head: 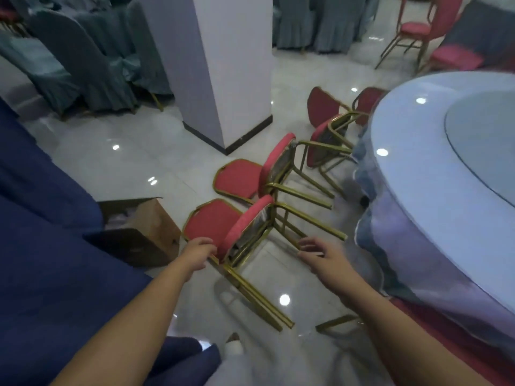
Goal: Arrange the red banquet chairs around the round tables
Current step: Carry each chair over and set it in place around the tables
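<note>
Glossy white tile floor (133, 162), pillar (220, 65) far; left hand (199, 253) clasping toppled red banquet chair (223, 227), right hand (320, 256) open at its leg, beside round table (434, 174).

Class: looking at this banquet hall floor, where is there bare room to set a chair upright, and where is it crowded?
Free: glossy floor between pillar, cardboard box and covered chairs. Crowded: beside the round table, where tipped red chairs lie in a row.
</note>
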The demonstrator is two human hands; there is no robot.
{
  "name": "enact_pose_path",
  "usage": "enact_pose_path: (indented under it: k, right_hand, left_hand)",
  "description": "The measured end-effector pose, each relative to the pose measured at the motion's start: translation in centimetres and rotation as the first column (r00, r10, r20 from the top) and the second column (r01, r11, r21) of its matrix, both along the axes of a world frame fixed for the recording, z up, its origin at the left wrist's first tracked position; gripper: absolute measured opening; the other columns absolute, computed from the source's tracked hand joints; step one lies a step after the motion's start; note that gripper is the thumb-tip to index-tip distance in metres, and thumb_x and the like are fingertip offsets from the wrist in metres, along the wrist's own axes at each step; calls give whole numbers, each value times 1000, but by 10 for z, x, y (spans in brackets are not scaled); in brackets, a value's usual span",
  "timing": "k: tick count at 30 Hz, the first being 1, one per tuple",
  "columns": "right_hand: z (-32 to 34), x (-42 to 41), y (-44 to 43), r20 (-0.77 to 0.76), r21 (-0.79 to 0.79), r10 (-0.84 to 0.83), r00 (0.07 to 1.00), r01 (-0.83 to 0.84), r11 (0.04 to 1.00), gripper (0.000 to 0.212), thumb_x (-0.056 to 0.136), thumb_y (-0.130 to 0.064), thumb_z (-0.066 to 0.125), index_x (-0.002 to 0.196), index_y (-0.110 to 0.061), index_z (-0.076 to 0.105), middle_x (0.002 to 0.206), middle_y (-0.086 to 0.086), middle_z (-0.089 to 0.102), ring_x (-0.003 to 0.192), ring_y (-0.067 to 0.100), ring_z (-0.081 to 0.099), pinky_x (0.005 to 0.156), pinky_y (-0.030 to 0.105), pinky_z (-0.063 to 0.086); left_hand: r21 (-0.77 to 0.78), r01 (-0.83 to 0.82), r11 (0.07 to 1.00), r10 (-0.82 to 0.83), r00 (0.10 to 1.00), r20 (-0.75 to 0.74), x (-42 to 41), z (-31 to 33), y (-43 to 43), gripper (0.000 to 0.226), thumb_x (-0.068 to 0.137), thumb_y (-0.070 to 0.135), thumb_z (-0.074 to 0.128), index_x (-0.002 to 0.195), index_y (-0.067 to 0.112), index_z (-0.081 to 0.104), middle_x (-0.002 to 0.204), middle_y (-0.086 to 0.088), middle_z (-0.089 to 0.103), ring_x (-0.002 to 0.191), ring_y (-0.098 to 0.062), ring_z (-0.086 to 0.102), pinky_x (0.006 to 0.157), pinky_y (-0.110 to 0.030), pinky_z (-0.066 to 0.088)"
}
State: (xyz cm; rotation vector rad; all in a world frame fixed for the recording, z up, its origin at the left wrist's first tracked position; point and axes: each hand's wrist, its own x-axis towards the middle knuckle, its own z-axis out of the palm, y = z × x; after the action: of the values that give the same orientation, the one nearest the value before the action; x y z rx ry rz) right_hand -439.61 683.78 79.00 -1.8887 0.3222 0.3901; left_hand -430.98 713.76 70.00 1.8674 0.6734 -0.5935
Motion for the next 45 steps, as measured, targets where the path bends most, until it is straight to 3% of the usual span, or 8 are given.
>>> enact_pose_path:
  k: [4,10,20,23,29,33,41,45]
  right_hand:
    - [-8,46,67,-26,-19,-4,1000,3,1000,21,92,-28,65,112,-32,63,111,-4,62,100,10,61,84,29,53]
    - [-11,118,152,-67,9,45,997,-45,999,16,92,-29,64,108,-33,64,110,-5,64,99,12,63,86,33,54]
    - [-43,315,273,-69,36,69,995,-67,997,17,94,-23,61,110,-26,64,109,-3,65,100,15,63,88,36,53]
    - [-48,383,306,-82,90,54,995,-46,995,13,94,-19,62,106,-23,65,104,-1,66,91,15,63,80,32,50]
    - [-49,497,353,-99,58,42,994,-36,998,20,94,-23,63,113,-19,65,109,4,65,96,21,62,79,35,51]
    - [-48,558,382,-85,58,35,996,-30,998,26,92,-25,63,118,-20,64,111,-1,65,101,17,63,89,39,53]
    - [-71,691,432,-42,59,-92,995,94,994,13,90,-22,67,101,-29,67,103,-7,67,89,5,63,65,13,47]
    - [-89,781,449,-31,-38,-242,970,241,970,12,88,-32,68,98,-38,63,106,-11,63,91,4,62,64,19,45]
  left_hand:
    - [-25,-38,999,36,998,-52,37,-10,71,30,93,20,62,123,16,58,122,-10,54,105,-24,52,80,-35,48]
    - [-77,-116,990,112,992,-56,93,-9,157,25,93,17,62,118,17,61,85,-5,54,70,-15,50,64,-31,48]
    - [-92,-199,976,197,980,-34,261,-33,272,31,95,20,58,126,20,59,118,-13,61,103,-28,60,81,-38,53]
    - [-89,-218,972,209,973,-100,322,-35,293,31,96,18,57,127,17,60,114,-12,60,97,-24,57,80,-40,53]
    - [-57,-122,991,118,991,-69,432,-16,340,27,94,14,60,120,17,62,113,-9,63,93,-21,62,68,-28,52]
    - [-80,-96,992,93,995,-41,499,-10,371,23,93,18,60,116,21,64,113,-4,64,99,-23,63,82,-36,55]
    - [-97,35,995,-38,999,-30,673,-26,408,22,91,14,63,113,19,66,98,-5,65,83,-19,63,76,-33,54]
    - [-104,188,977,-193,981,-35,799,-49,423,26,91,13,61,117,17,64,107,-9,64,86,-20,61,75,-32,53]
